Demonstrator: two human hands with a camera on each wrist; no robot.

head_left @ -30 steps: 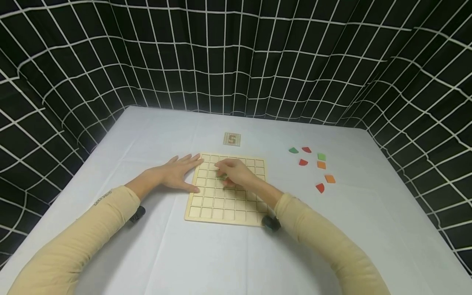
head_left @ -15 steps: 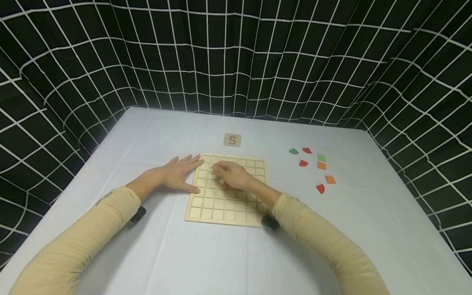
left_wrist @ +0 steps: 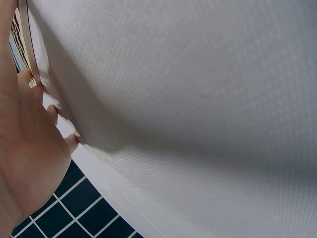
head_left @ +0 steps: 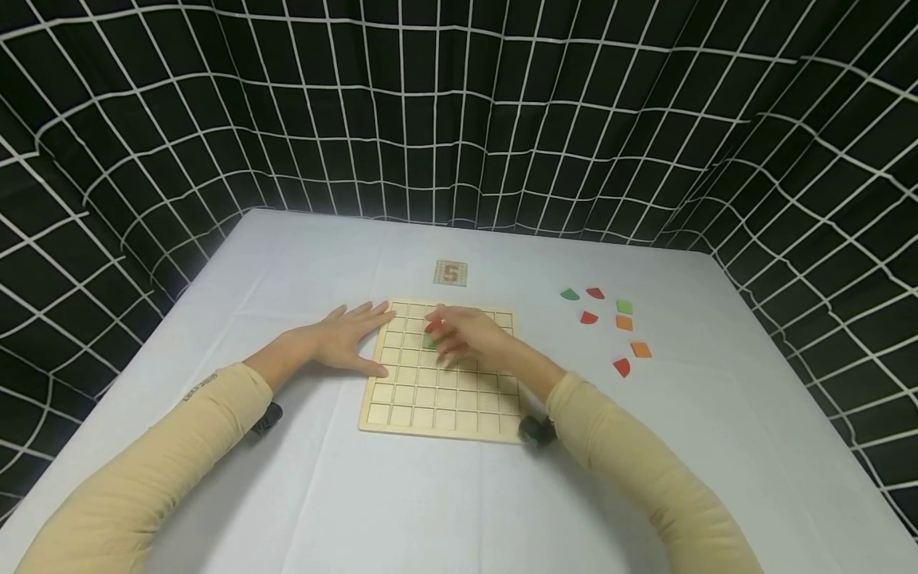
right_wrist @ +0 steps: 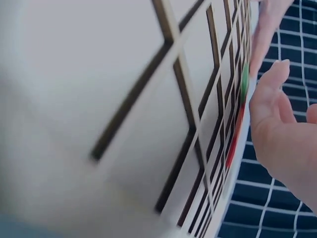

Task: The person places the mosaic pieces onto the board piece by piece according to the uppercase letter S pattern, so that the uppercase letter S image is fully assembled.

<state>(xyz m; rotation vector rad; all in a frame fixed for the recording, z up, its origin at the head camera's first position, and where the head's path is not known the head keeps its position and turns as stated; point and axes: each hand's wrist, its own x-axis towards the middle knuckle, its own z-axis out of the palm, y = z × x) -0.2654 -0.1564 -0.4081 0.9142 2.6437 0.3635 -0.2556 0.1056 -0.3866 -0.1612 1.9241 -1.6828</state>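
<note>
My left hand (head_left: 346,336) rests spread at the left edge of the wooden grid board (head_left: 412,395), its fingertips and thumb touching the rim. In the left wrist view the left hand (left_wrist: 32,144) shows its palm side, beside the white cloth. Over the upper middle of the board hovers my right hand (head_left: 473,339), fingers loosely bent and nothing seen between them. A green piece (head_left: 429,341) and a red piece (head_left: 433,326) lie in the grid by its fingertips. The right wrist view shows green (right_wrist: 244,79) and red pieces (right_wrist: 236,134) set in the board, apart from the right hand (right_wrist: 285,129).
Behind the board lies a small pattern card (head_left: 451,273) with an S-like or 5-like figure. Several loose pieces are scattered to the right, among them a dark green quarter-round (head_left: 570,294), a light green square (head_left: 625,306) and an orange square (head_left: 641,350). A grid-patterned black curtain (head_left: 445,104) surrounds the table.
My right hand has drawn back to the right and its fingers have loosened, uncovering the green and red pieces on the board. The left hand stays where it was.
</note>
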